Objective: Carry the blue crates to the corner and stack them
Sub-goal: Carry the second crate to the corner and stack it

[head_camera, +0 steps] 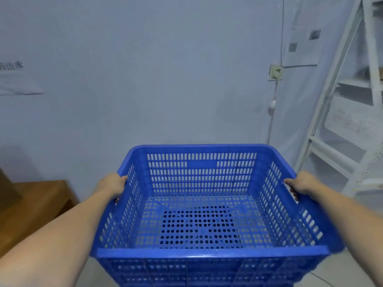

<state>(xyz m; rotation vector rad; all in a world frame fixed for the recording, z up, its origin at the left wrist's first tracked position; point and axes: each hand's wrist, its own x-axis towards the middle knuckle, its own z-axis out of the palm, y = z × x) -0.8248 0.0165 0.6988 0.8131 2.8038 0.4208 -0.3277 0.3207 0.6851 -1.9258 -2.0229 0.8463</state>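
Gripping the blue perforated plastic crate (199, 204) by its side rims, the left hand (113, 186) and right hand (300, 184) are both clamped on it at lower centre of the frame, before a pale wall (165, 69). A brown wooden table (31, 208) sits lower left, a white metal shelf rack (342, 121) at right.

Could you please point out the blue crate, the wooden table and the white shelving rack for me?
blue crate (209, 254): head view, near rim.
wooden table (35, 206): head view, top surface.
white shelving rack (329, 121): head view, front upright.
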